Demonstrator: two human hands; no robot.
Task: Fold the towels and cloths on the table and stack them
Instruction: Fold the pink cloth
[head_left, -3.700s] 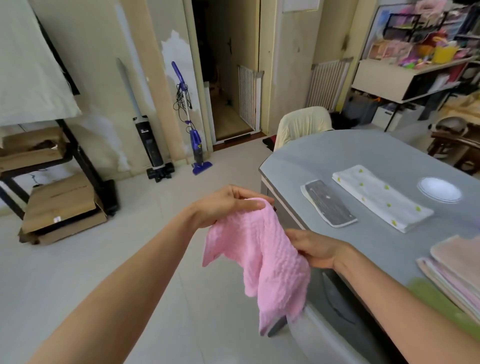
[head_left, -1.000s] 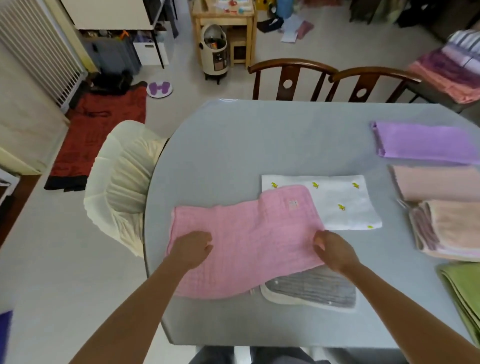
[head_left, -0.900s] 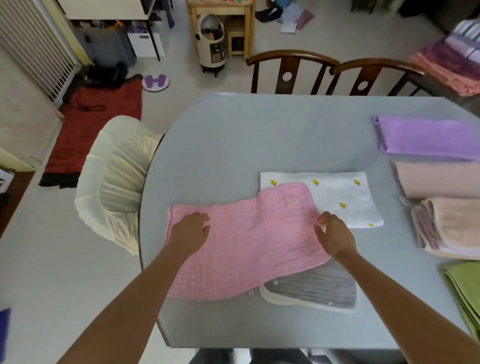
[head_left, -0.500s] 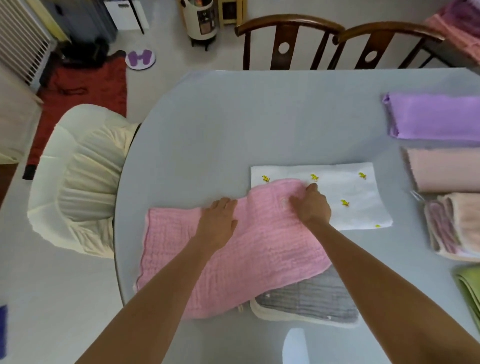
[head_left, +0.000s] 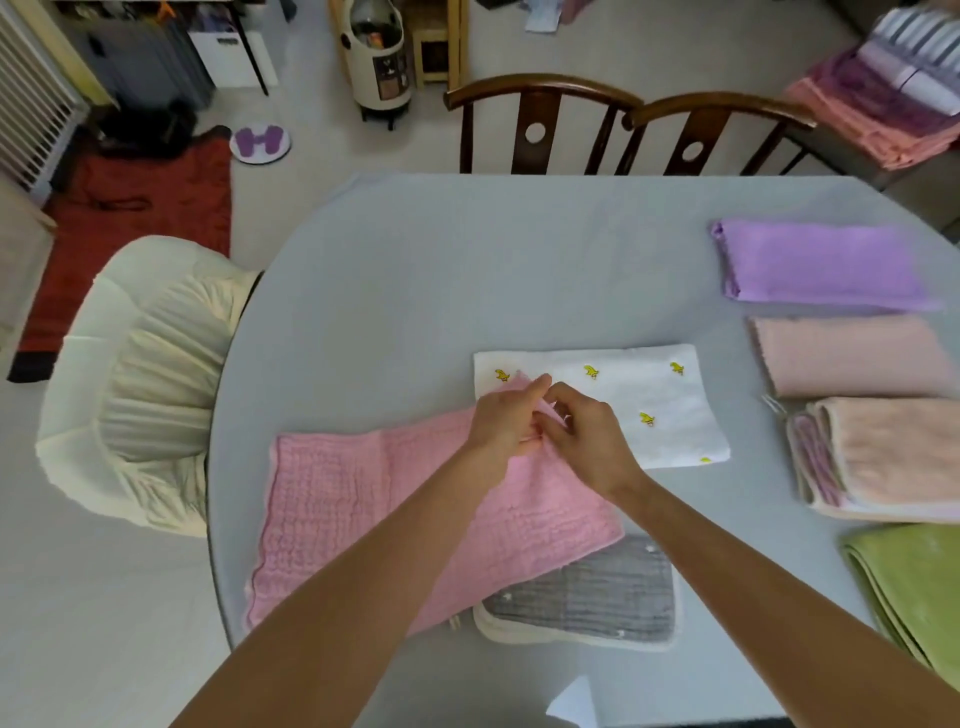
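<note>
A pink waffle cloth (head_left: 337, 499) lies spread across the near left of the grey table (head_left: 441, 270). Its far right corner overlaps a folded white cloth with yellow prints (head_left: 649, 395), and its near edge covers part of a folded grey cloth (head_left: 597, 597). My left hand (head_left: 506, 421) and my right hand (head_left: 584, 441) meet at that far corner, and both pinch the pink fabric there. The corner itself is mostly hidden by my fingers.
Folded cloths line the table's right side: purple (head_left: 815, 267), pale pink (head_left: 852, 356), a peach stack (head_left: 883, 457) and green (head_left: 914, 587). A cream padded chair (head_left: 140, 384) stands at the left, two wooden chairs (head_left: 623, 130) at the far side.
Both hands slid from the cloth's sides toward its far right corner and came together there. A second ago they lay flat and apart; now they pinch the corner.
</note>
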